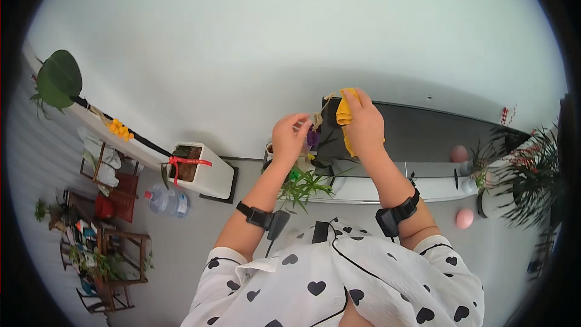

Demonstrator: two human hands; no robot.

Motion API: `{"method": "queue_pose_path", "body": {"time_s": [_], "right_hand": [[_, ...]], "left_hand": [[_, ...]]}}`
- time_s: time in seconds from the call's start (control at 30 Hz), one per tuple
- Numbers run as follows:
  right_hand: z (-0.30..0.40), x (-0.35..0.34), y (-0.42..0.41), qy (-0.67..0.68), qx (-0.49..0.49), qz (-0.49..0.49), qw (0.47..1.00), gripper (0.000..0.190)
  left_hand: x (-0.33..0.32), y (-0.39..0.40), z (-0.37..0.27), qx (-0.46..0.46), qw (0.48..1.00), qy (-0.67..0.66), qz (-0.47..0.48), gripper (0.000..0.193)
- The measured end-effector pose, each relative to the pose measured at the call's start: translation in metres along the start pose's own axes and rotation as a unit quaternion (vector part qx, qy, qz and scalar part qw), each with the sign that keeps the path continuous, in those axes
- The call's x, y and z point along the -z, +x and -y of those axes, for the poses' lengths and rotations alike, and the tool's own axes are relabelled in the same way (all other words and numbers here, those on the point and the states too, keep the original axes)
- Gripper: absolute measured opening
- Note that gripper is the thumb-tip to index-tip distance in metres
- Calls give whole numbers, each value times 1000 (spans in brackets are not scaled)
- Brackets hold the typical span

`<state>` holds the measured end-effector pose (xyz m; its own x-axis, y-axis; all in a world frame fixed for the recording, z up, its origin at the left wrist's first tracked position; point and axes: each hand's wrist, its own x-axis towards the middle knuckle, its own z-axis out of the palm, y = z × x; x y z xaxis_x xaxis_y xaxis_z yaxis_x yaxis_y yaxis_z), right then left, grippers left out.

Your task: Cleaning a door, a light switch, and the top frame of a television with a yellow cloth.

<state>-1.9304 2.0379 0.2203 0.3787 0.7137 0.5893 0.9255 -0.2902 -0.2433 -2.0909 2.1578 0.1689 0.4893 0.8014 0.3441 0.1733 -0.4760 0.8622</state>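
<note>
My right hand (366, 129) grips a folded yellow cloth (346, 111) at the upper edge of a black flat-screen television (422, 131). Part of the cloth hangs down in front of the screen. Just left of the screen is my left hand (288, 138), fingers curled and thumb close to the fingertips. Beside those fingertips a twine ornament (317, 120) hangs by the television's upper left corner. Whether the fingers hold its twine cannot be made out. Something purple (313, 137) shows below the ornament, partly behind the left hand.
A white cabinet (354, 189) runs below the television, with a green potted plant (304, 186) at its left end. Left stands a tall white planter (211, 172) near a large water bottle (168, 202). Pink balloons (464, 218) and a bushy plant (529, 177) are on the right.
</note>
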Motion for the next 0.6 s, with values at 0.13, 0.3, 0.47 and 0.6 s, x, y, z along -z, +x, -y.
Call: {"method": "queue_pose_path", "body": {"time_s": [0.13, 0.3, 0.47, 0.6], "right_hand": [[6, -3, 0, -11, -40, -21, 999, 65], [20, -5, 3, -5, -74, -27, 997, 59], [16, -9, 5, -14, -78, -30, 996, 59], [20, -11, 5, -17, -70, -27, 997, 58]], "left_hand": [[-11, 24, 8, -80, 997, 10, 18, 24], [-18, 35, 14, -114, 992, 15, 46, 27], [-18, 47, -2, -121, 992, -34, 25, 28], [-22, 54, -13, -152, 988, -38, 10, 28]]}}
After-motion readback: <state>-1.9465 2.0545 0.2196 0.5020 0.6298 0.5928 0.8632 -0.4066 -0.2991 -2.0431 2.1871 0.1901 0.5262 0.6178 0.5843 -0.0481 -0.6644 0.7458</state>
